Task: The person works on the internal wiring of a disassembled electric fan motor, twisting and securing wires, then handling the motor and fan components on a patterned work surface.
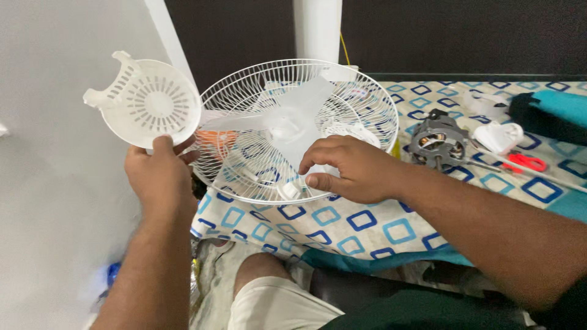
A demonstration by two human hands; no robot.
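Holding a white vented motor cover [147, 101] clamped in left hand [160, 174]; right hand [348, 168] fingers curl on the wire fan guard [299, 131], centre. Risk: guard slides off the bedsheet [342, 226], unsupported near edge.

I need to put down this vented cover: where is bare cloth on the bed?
Free: patterned cloth in front of the wire fan guard, below the right hand. Crowded: right side, with motor, red scissors, white parts.
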